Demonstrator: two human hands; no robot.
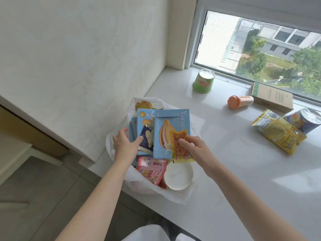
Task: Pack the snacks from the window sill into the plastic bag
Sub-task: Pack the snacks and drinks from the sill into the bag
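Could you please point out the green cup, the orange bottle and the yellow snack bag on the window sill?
green cup (pixel 203 82), head view, on its green side wall.
orange bottle (pixel 239 101), head view, on its body just behind the cap.
yellow snack bag (pixel 278 132), head view, on the middle of its printed face.

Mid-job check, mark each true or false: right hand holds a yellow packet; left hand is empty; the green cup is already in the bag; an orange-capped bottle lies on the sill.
1. The right hand pinches the yellow packet. True.
2. The left hand is empty. False: it holds a dark blue packet.
3. The green cup is in the plastic bag. False: it stands on the window sill.
4. The orange-capped bottle lies on its side on the sill. True.
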